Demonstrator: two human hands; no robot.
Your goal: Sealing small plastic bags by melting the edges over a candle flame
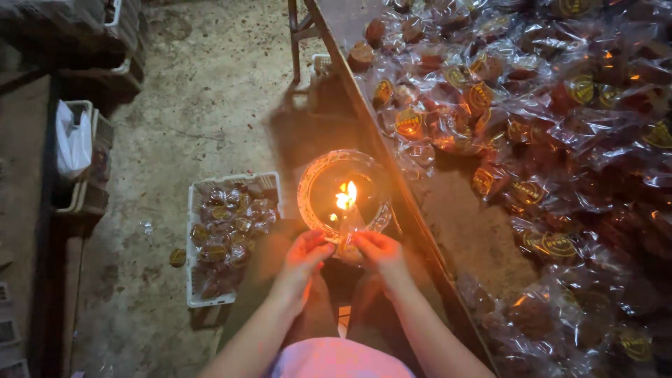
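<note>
Both hands pinch one small clear plastic packet (349,231), the left hand (306,253) on its left edge and the right hand (378,250) on its right, grips clamped on it. The packet stands upright, its long axis rising toward the candle flame (346,197) in a patterned bowl (306,189). Wrapped brown cakes (546,112) cover the surface (462,231); a white crate (192,252) sits on the floor.

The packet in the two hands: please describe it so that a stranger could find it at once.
Look left of the long table, just off its near edge, at the round patterned dish with the flame. Just below it, left hand and right hand pinch one clear packet. Unlike the packets on the table, its top meets the flame.
</note>
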